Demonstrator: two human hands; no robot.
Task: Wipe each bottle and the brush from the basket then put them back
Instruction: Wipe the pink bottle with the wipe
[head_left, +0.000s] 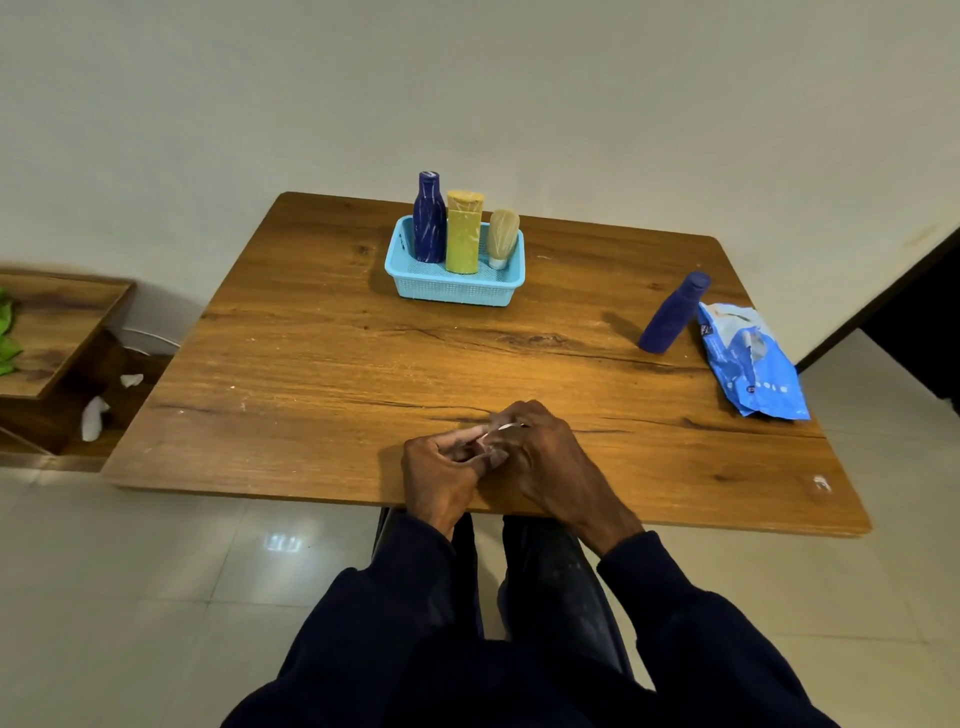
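A light blue basket (457, 290) stands at the far middle of the wooden table (311, 364). Inside it stand a dark blue bottle (429, 221), a yellow bottle (463, 234) and a cream-bristled brush (502, 236). A second dark blue bottle (672, 314) stands on the table at the right, next to a blue wipes packet (750, 361). Near the front edge my left hand (441, 473) and my right hand (550, 462) are together, fingers curled, pinching a small whitish thing (506, 428) between them; what it is cannot be made out.
A low wooden shelf (52, 332) stands to the left of the table with crumpled white tissues (93, 418) on its lower level and something green at the frame's edge. A white wall runs behind the table. The floor is pale tile.
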